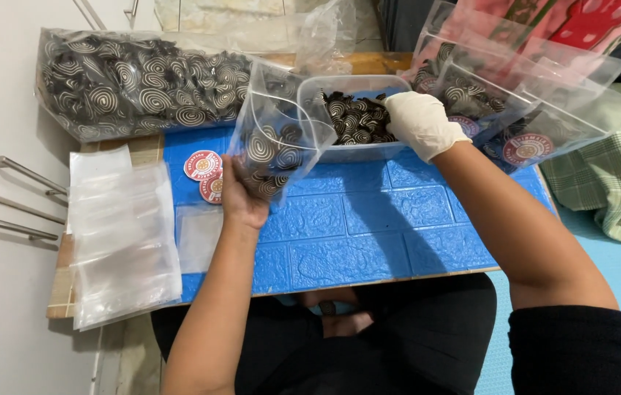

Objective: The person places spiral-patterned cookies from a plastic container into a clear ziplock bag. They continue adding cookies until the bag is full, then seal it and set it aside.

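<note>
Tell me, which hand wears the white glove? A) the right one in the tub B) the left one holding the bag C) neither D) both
A: the right hand is gloved and reaches into the tub of spiral snacks, while the bare left hand holds the clear bag.

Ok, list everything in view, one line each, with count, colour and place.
small bag: one, clear, partly filled with spiral snacks, in the left hand
tub: one, clear, holding snacks, centre back
big bag: one, clear, full, back left
filled bags: several, clear, back right
empty bags: a stack, clear, left
round stickers: a few, red and white
mat: one, blue
left hand: bare
right hand: white glove, in the tub
</note>
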